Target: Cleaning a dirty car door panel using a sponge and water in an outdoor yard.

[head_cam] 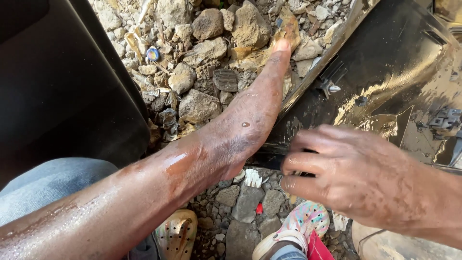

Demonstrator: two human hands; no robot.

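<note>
Left hand (248, 118) stretched flat, fingers out, tip touching rubble (207, 53) beside the panel's (399, 72) left edge. Right hand (346, 175) hovered loosely curled, empty, over the wet black panel's near edge.

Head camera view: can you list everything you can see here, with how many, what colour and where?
Rocks: many, grey-brown, on the ground across the top and middle.
Bottle cap: one, blue and white, among the rocks at upper left.
Dark panel: one, black, wet and glossy, at right.
Dark curved object: one, black, at left.
Small red scrap: one, on the ground at lower centre.
Clog shoes: two, one multicoloured speckled, one tan, at the bottom.
Grey trouser leg: one, lower left.
Left hand: wet, stretched out flat over the rocks, fingertip by the panel's edge.
Right hand: wet, fingers curled, at the panel's lower edge.
</note>
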